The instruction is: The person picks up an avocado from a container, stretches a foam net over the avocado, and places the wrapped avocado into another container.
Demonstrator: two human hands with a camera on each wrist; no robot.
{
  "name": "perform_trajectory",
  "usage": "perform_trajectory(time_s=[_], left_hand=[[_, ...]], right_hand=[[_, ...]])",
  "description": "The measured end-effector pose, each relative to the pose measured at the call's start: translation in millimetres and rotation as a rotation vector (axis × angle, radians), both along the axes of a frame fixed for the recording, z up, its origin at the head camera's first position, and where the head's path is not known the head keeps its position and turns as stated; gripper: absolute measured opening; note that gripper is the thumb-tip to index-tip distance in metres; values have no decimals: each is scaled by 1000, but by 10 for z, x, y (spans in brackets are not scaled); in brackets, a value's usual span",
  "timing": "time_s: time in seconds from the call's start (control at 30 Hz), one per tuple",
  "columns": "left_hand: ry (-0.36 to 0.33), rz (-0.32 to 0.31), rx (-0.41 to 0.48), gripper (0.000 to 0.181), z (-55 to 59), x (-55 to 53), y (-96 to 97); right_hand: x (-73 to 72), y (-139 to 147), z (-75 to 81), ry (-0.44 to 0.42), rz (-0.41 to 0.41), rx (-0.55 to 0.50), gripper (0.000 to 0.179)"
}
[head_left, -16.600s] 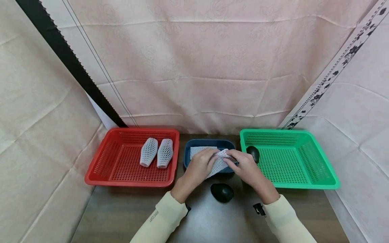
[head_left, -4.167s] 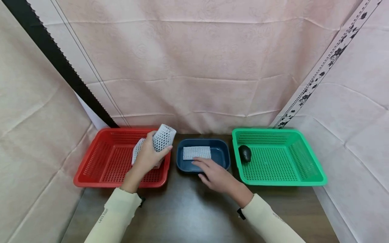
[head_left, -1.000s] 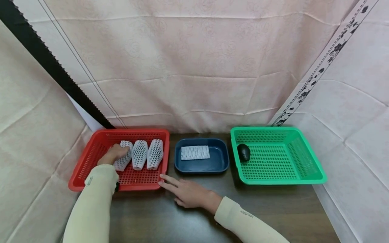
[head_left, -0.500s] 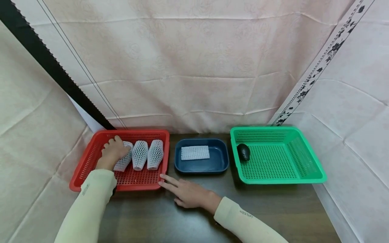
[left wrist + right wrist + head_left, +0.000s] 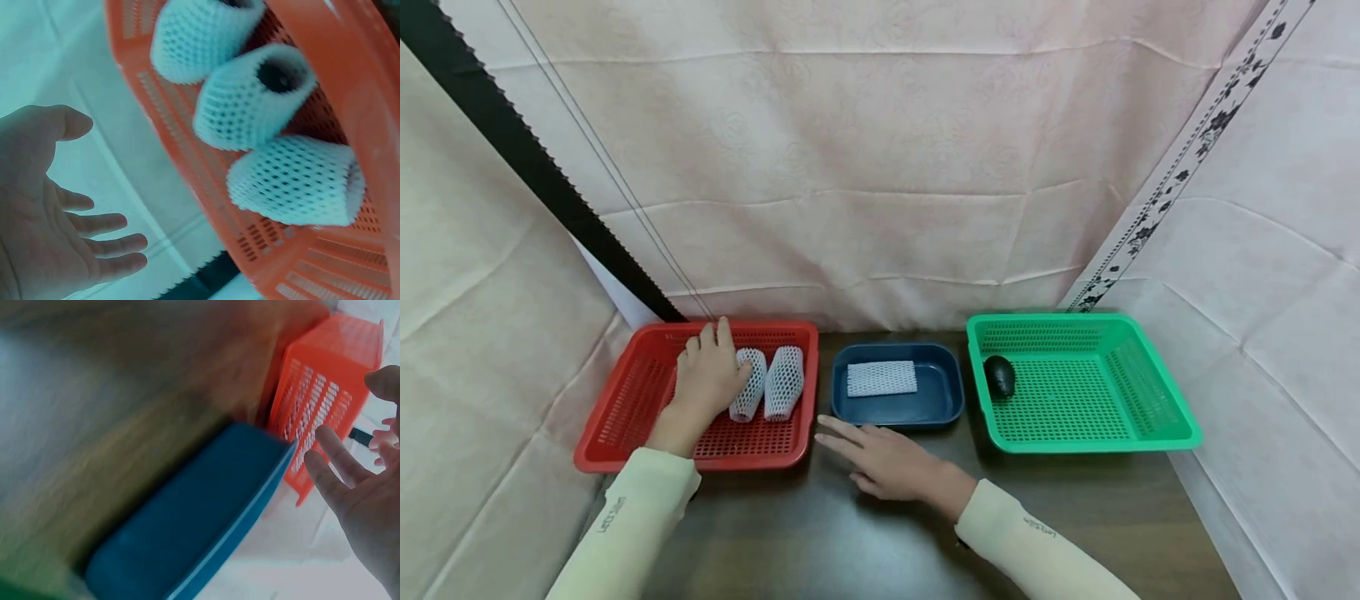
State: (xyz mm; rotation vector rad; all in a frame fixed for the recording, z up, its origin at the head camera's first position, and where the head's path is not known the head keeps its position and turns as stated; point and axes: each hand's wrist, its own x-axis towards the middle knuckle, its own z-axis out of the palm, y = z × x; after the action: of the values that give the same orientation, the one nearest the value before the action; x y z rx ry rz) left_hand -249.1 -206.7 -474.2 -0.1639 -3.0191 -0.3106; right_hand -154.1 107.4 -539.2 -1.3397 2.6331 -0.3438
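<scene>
My left hand [image 5: 707, 379] hovers over the red basket [image 5: 752, 460] with fingers spread, holding nothing; in the left wrist view it stands apart from the fruit. Two avocados in white foam nets show beside it in the head view: a middle wrapped avocado [image 5: 748, 387] and a right-hand wrapped avocado [image 5: 784, 383]. A third is hidden under the hand there, but all three appear in the left wrist view, one wrapped avocado [image 5: 297, 181] lying nearest the basket's end. My right hand [image 5: 891, 462], fingers extended, is over the table just in front of the blue tray [image 5: 898, 412].
One folded white foam net [image 5: 882, 378] lies in the left part of the blue tray. At the right stands a green basket [image 5: 1086, 446] with one dark bare avocado [image 5: 999, 377] by its left wall. Cloth curtains [image 5: 880, 167] enclose the back and sides.
Over the past seconds a third wrapped avocado has joined two in the red basket. Since half a second ago, my left hand has shifted right and my right hand has left the basket's corner.
</scene>
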Motion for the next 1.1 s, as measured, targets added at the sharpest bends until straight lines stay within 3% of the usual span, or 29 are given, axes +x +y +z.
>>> perform_trajectory(time_s=[0.23, 0.57, 1.1], left_hand=[[71, -49, 37, 76, 61, 145, 163], [123, -147, 69, 73, 33, 389, 446], [192, -230, 34, 73, -174, 722, 893]], right_hand=[[-4, 239, 114, 34, -59, -37, 82], [20, 537, 240, 134, -127, -90, 74], [45, 1460, 399, 302, -332, -151, 79]])
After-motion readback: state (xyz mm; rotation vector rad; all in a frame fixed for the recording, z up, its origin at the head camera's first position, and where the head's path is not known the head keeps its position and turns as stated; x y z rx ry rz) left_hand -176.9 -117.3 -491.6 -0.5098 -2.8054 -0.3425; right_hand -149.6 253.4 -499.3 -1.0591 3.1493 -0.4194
